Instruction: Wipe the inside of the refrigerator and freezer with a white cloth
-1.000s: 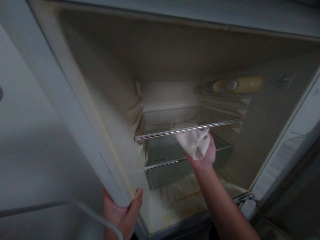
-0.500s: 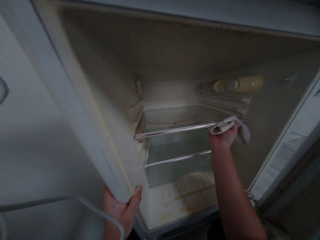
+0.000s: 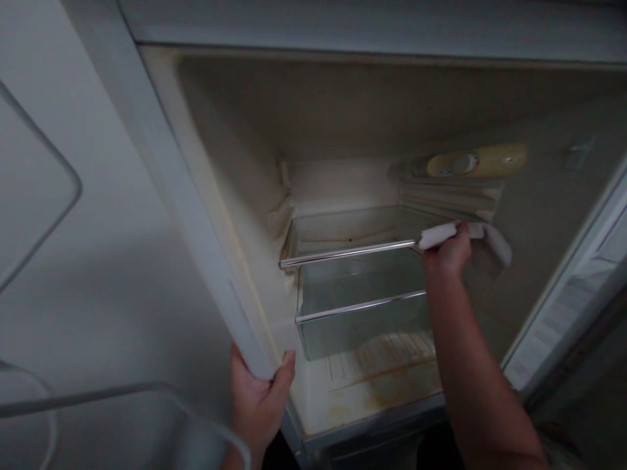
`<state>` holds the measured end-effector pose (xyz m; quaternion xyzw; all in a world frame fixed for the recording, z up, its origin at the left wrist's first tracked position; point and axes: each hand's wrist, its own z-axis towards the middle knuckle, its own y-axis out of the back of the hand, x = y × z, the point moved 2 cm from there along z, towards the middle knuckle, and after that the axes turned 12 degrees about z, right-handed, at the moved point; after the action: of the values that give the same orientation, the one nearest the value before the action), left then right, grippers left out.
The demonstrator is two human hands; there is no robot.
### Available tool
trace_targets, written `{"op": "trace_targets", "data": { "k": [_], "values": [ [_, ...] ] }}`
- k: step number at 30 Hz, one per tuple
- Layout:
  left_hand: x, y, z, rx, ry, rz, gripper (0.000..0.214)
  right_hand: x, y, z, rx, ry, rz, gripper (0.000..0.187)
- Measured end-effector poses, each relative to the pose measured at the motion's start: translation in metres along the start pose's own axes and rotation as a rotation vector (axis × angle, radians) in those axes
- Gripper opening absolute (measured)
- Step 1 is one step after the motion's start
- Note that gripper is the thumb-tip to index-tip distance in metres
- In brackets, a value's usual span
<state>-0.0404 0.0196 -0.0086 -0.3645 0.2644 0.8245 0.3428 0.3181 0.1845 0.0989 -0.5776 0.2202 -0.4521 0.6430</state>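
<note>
1. Cloth [image 3: 441, 233], white and bunched, sits at the right end of the glass shelf [image 3: 353, 227] inside the open fridge. It is pressed against the corner where the shelf's metal front trim [image 3: 347, 252] meets the right side wall. A loose flap hangs off the far side of the hand.
2. The right hand [image 3: 448, 256] is clenched around the cloth, fingers over the top and knuckles toward the camera. The forearm reaches in from the lower right.
3. A second ago this hand held the cloth at the middle of the front trim. Half a second ago it had reached the right end. It is now at that same end, a touch higher and further into the corner, so the wiping stroke along the trim looks to have run its full length.
4. The left hand [image 3: 259, 405] keeps its grasp on the front edge of the fridge's left wall [image 3: 206, 228], thumb on the inner face. Its hold has not changed across the three pictures.
5. The view has shifted a little, so the cabinet sits further right in the picture and more of the outer white side shows.
6. Below the shelf is a clear crisper drawer [image 3: 362, 313], pushed in. The fridge floor [image 3: 377, 385] in front of it carries brownish stains.
7. A yellowed thermostat housing [image 3: 475, 163] sits high on the right wall, above the cloth and apart from it.
</note>
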Motion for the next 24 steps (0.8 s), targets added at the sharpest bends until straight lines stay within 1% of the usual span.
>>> {"op": "trace_targets", "data": {
  "k": [2, 4, 10, 13, 16, 18, 19, 21, 22, 24],
  "values": [
    [0.002, 0.0, 0.0, -0.004, 0.0, 0.014, 0.054, -0.01, -0.006, -0.029, -0.056, -0.076, 0.042, 0.016],
    [0.004, 0.001, 0.0, -0.002, 0.004, 0.023, 0.053, -0.022, -0.015, -0.063, -0.057, -0.196, 0.055, 0.014],
    [0.004, 0.0, -0.001, 0.017, 0.003, -0.01, 0.06, -0.058, -0.048, -0.167, 0.149, -0.504, 0.047, 0.02],
    [0.0, 0.0, 0.001, 0.005, -0.043, 0.018, 0.058, -0.074, -0.063, -0.214, 0.252, -0.619, -0.076, 0.031],
    [0.0, 0.0, 0.002, 0.009, -0.06, 0.024, 0.059, -0.082, -0.069, -0.252, 0.477, -0.62, -0.362, 0.047],
    [0.0, 0.0, 0.002, 0.021, -0.046, 0.009, 0.062, -0.079, -0.062, -0.268, 0.632, -0.603, -0.547, 0.051],
    [0.0, 0.0, 0.002, 0.025, -0.041, 0.003, 0.063, -0.074, -0.056, -0.272, 0.706, -0.599, -0.605, 0.052],
    [0.0, 0.0, 0.003, 0.03, -0.044, -0.016, 0.064, -0.057, -0.037, -0.275, 0.875, -0.572, -0.641, 0.053],
    [0.0, -0.001, 0.003, 0.035, -0.05, -0.036, 0.064, -0.046, -0.027, -0.275, 0.99, -0.535, -0.638, 0.053],
    [-0.001, -0.001, 0.003, 0.045, -0.056, -0.081, 0.064, -0.023, -0.007, -0.271, 1.237, -0.417, -0.638, 0.053]
  ]
}}
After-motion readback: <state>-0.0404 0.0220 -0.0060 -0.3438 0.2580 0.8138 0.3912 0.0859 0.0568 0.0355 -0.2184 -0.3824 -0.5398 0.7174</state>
